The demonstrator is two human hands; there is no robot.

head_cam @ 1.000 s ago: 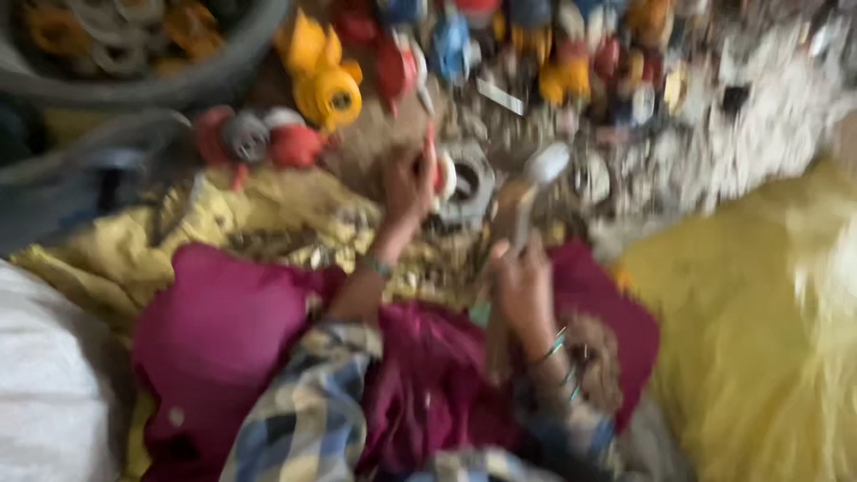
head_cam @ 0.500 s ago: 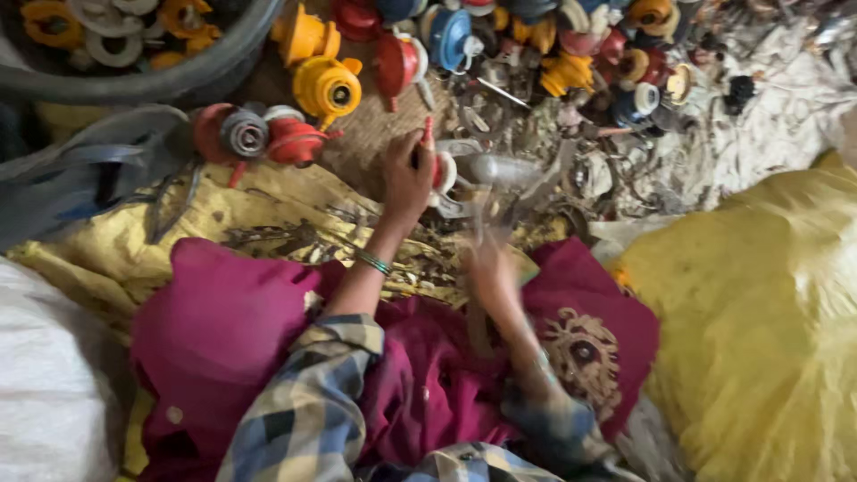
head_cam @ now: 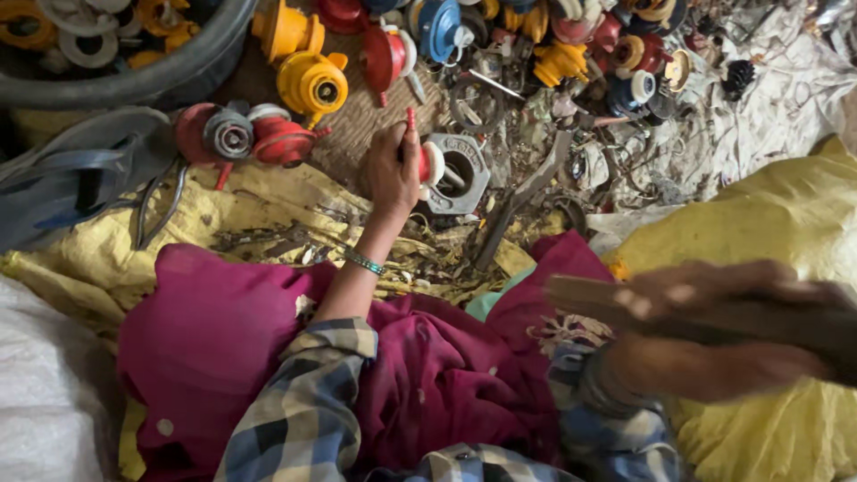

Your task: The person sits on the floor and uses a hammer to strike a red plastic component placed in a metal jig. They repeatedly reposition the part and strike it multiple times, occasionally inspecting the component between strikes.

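My left hand [head_cam: 391,170] reaches forward and grips a small red and white part [head_cam: 428,162]. It holds the part against a grey metal block with a round hole [head_cam: 460,174] on the ground. My right hand [head_cam: 732,330] is raised close to the camera and blurred. It is closed around a wooden handle [head_cam: 585,297] that sticks out to the left; the tool's head is not visible. A bangle [head_cam: 364,262] circles my left wrist. My plaid sleeves and magenta garment [head_cam: 214,330] fill the lower part of the view.
Yellow [head_cam: 312,85], red [head_cam: 281,141] and blue [head_cam: 439,29] plastic parts lie scattered ahead. A dark round tub [head_cam: 134,85] with more parts stands top left. A long grey metal bar [head_cam: 522,196] lies beside the block. Yellow sacking [head_cam: 786,214] is at the right, a white sack [head_cam: 45,393] at the lower left.
My right hand has lifted away from the metal block and swung up toward the camera with the handle. My left hand keeps the red and white part on the block.
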